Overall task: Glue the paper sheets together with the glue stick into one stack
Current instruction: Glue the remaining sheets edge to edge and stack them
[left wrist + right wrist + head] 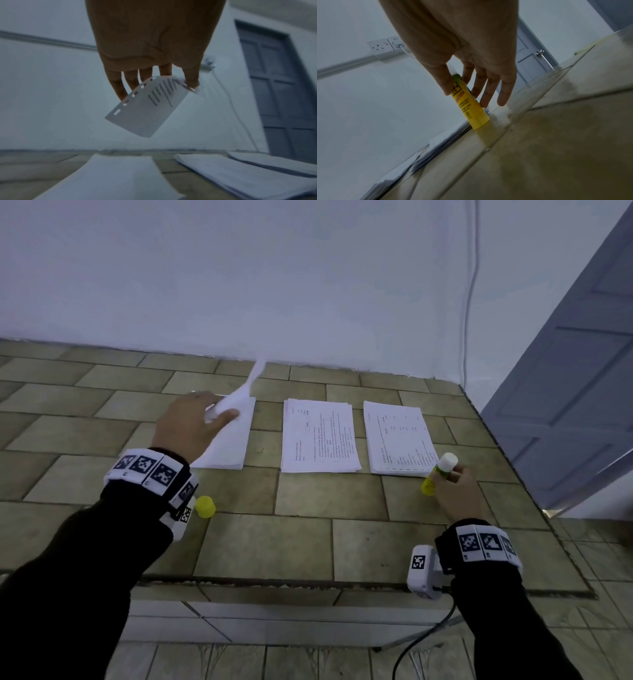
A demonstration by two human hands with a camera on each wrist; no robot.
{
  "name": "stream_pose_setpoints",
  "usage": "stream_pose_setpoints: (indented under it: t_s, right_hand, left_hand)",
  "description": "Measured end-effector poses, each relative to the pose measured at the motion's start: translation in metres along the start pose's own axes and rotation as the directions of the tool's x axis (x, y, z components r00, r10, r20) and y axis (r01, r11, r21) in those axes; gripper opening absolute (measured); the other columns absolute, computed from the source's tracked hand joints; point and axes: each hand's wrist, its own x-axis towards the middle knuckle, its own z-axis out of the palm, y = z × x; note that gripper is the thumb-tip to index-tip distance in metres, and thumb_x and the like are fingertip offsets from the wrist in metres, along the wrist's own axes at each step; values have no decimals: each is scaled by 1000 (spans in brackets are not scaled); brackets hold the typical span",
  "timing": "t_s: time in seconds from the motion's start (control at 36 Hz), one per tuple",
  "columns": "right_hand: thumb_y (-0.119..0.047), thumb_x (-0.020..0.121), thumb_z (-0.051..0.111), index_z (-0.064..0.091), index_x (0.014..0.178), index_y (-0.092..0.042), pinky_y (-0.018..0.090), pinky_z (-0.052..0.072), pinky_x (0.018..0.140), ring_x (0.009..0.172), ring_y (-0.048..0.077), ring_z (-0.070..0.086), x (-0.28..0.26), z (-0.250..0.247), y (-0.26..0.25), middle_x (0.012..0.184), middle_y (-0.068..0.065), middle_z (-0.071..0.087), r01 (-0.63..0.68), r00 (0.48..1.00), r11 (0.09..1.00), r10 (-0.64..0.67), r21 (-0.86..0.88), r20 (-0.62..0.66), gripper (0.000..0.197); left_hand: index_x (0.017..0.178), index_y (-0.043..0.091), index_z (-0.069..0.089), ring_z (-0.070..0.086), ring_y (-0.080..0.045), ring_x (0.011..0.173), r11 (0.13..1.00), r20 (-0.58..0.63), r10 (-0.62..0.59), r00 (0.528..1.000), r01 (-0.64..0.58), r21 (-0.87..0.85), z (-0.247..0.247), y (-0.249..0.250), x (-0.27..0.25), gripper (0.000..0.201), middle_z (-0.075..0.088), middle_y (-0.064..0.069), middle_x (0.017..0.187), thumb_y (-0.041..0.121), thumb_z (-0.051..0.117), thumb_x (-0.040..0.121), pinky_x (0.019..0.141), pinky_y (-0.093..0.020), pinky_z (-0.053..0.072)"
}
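Three paper stacks lie in a row on the tiled counter: a blank left stack (233, 446), a printed middle stack (320, 436) and a printed right stack (397, 436). My left hand (219, 414) pinches one curled sheet (239, 397) and holds it above the left stack. In the left wrist view the sheet (145, 111) shows punched holes and print, hanging from my fingers over the left stack (111, 178). My right hand (455, 487) grips the yellow glue stick (440, 472), which stands tilted with its base on the counter by the right stack's near corner. Thumb and fingers hold the glue stick (471, 106).
The yellow cap (205, 506) lies on the counter beside my left wrist. The white wall (308, 285) runs behind the stacks. The counter's right edge (507, 460) drops off near a grey door (565, 388). A cable (469, 302) hangs down the wall.
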Motion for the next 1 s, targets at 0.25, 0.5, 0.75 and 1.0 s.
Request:
stream_pose_setpoints:
  t_s: [0.25, 0.5, 0.75, 1.0]
  right_hand:
    - [-15, 87, 68, 48, 126, -4, 29, 40, 82, 109, 28, 59, -6, -1, -6, 126, 14, 60, 119, 991, 988, -112, -103, 76, 45]
    - [-17, 89, 67, 53, 123, -6, 28, 42, 79, 95, 18, 56, -18, 9, -14, 109, 7, 59, 269, 935, 958, -234, -102, 267, 39]
    - [-28, 85, 71, 54, 108, -21, 16, 45, 64, 86, 13, 59, -34, 20, -21, 97, -3, 60, 367, 847, 928, -308, -60, 433, 30]
    - [-31, 79, 77, 56, 108, -23, 10, 40, 59, 75, 4, 55, -46, 36, -38, 90, -6, 59, 437, 801, 899, -384, -10, 459, 37]
  left_hand:
    - [138, 35, 50, 38, -7, 134, 939, 538, 339, 772, -311, -146, 19, 70, -70, 69, 38, 9, 152, 73, 55, 81, 106, -24, 32]
    - [146, 44, 33, 9, -10, 149, 843, 796, 321, 513, -537, 6, 44, 70, -112, 86, 11, 9, 163, 87, 28, 72, 121, -31, 9]
    - [153, 41, 14, -26, -8, 142, 812, 781, 334, 528, -582, 46, 50, 62, -120, 69, -18, 9, 157, 41, 51, 94, 117, -33, -11]
    - [156, 25, 0, -10, -14, 150, 935, 659, 48, 750, -266, 234, 50, 64, -134, 138, -8, 4, 164, 92, -31, 40, 122, -44, 1]
